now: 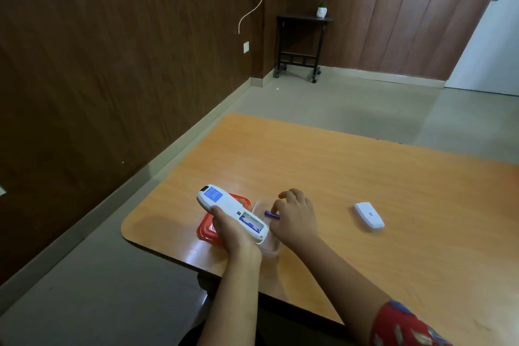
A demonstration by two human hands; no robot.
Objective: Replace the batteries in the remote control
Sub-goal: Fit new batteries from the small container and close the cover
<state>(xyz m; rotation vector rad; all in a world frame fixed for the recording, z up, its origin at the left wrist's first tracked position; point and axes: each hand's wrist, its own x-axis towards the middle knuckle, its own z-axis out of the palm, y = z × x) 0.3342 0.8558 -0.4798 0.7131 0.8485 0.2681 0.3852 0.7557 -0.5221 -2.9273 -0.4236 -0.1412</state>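
Remote gripped in left hand; right hand fingers pinch battery; orange table, brown panelled walls

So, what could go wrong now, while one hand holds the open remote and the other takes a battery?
1. The right hand pinches the blue battery only at one end, so it might slip back into the clear container.
2. The left hand holds the remote in the air with the compartment open; the battery inside could fall out if it tilts.
3. The battery cover lies apart on the table and may be forgotten.
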